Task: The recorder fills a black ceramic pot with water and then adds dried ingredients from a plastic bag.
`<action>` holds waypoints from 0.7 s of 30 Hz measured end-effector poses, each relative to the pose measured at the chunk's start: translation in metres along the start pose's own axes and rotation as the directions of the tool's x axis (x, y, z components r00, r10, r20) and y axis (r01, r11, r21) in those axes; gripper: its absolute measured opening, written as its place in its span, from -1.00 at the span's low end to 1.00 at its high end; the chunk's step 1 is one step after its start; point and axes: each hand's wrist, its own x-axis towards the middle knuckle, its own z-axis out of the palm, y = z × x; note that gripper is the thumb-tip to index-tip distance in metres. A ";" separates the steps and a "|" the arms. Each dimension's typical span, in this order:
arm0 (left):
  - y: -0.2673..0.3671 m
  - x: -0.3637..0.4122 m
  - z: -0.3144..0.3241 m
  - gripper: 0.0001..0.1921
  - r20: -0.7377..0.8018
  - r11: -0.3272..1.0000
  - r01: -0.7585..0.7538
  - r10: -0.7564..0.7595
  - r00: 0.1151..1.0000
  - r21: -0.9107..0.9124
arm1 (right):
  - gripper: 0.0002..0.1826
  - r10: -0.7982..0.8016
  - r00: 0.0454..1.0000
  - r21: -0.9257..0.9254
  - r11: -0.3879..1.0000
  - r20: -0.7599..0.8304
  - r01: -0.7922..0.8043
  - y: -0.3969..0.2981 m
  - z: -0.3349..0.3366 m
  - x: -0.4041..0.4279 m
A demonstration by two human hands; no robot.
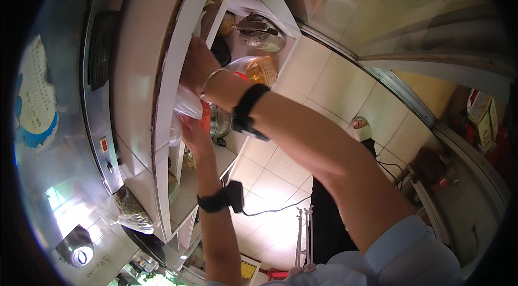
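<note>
My right hand (198, 63), with a bangle and a black strap at the wrist, reaches under the tiled counter into an open shelf. Its fingers are partly hidden by the counter edge. Just below it, my left hand (196, 134) is against a clear plastic bag (188, 102), its fingertips partly hidden by the bag. Whether its grip is closed cannot be told. Beside the hands are something red (205, 118) and a metal pot (220, 120). Further in stand a plastic bottle of yellow-orange liquid (261, 70) and a clear jar with dark contents (261, 33).
The tiled counter edge (162, 83) runs close along the left of both hands. A steel appliance (95, 124) stands on top, near a bag of dried material (133, 209). A cable (279, 209) crosses the floor tiles from the left wrist device. Sliding-door track (396, 95) lies to the right.
</note>
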 end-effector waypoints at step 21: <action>0.006 0.006 -0.047 -0.55 0.325 0.572 -0.266 0.000 0.946 0.776 | -0.43 -0.071 0.992 0.066 0.996 0.104 0.064 0.037 -0.103 -0.116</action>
